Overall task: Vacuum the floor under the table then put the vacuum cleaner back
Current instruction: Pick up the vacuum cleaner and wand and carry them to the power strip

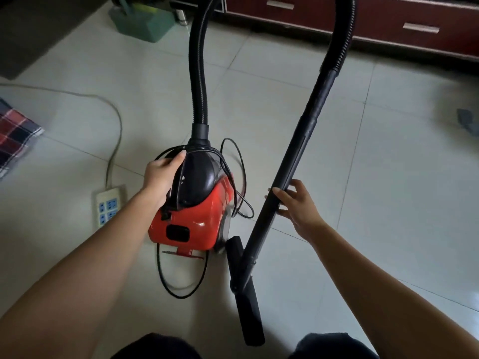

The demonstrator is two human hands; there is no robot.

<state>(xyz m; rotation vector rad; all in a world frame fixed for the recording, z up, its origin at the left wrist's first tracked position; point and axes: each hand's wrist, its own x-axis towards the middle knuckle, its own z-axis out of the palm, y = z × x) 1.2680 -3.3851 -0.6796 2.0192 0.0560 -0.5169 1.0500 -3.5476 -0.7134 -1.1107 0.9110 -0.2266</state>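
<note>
Left grip (160, 174) curled round handle (178, 189) of red vacuum cleaner (204, 216) on floor (388, 177); right grip (298, 206) loosely clasps black tube (298, 151).

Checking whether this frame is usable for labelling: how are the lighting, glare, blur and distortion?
Head view: dim, flat indoor light; small glare spot on the red vacuum cleaner; wand, left hand and right hand fairly sharp; grey object at the right edge smeared by blur; wide-angle lens bows the cabinet front.
</note>
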